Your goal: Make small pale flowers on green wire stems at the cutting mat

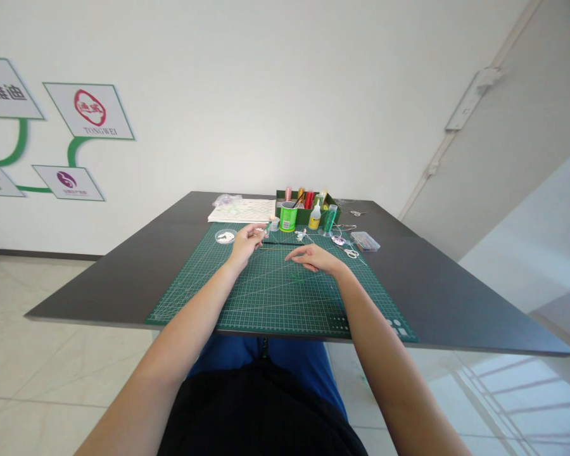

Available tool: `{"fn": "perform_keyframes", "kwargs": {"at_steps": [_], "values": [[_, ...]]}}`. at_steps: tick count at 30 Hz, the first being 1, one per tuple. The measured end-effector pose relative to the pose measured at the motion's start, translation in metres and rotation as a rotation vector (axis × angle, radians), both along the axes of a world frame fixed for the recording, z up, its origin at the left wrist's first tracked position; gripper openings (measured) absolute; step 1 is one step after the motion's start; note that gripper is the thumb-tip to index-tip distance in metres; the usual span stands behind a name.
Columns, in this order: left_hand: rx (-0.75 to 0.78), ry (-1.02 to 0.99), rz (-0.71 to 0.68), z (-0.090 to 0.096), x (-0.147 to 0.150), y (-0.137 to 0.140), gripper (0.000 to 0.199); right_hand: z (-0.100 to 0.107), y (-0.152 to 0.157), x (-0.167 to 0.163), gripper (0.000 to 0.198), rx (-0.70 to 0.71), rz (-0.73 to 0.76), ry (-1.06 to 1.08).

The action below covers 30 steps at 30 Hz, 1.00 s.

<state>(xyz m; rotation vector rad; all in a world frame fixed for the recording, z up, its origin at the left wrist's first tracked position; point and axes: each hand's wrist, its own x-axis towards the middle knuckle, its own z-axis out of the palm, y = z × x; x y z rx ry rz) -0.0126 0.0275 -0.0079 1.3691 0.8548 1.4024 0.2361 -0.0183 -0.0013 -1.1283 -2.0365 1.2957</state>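
My left hand (pixel 247 242) is closed over the green cutting mat (pixel 256 291), its thumb and fingers pinching a small, slim green thing (pixel 268 225) with a pale orange tip. Its exact kind is too small to make out. To the right, my right hand (pixel 315 258) hovers over the mat with the index finger stretched out leftward and the other fingers loosely bent; nothing shows in it. Between the hands lie a dark thin rod (pixel 281 243) and a thinner, lighter stick beneath it. A round clear dish (pixel 225 237) with small white pieces sits left of my left hand.
Behind the hands stand a green can (pixel 288 217), a glue bottle (pixel 315 216), a green spool (pixel 329 218) and a green box (pixel 279 196) of colourful rolls. White scissors (pixel 351 253) and a clear case (pixel 365 241) lie right. A white padded sheet (pixel 247 209) lies back left.
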Motion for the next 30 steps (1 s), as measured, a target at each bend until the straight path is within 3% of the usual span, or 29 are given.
{"fn": "perform_keyframes", "kwargs": {"at_steps": [4,9,16,23,30], "values": [[-0.081,-0.142,-0.042,0.002,0.000,0.001,0.031,0.000,0.000,0.001,0.046,-0.018,-0.051,0.053],[-0.147,-0.285,-0.073,0.005,-0.003,0.002,0.029,-0.001,0.001,0.003,0.048,-0.082,-0.098,0.397],[-0.164,-0.406,-0.041,0.007,-0.008,0.005,0.028,-0.006,0.015,0.014,0.030,-0.035,-0.327,0.726],[-0.144,-0.364,-0.033,0.008,-0.008,0.004,0.027,-0.009,0.022,0.021,0.030,-0.053,-0.398,0.864],[-0.120,-0.299,0.013,0.009,-0.009,0.004,0.026,-0.011,0.029,0.029,0.018,0.056,-0.634,1.094]]}}
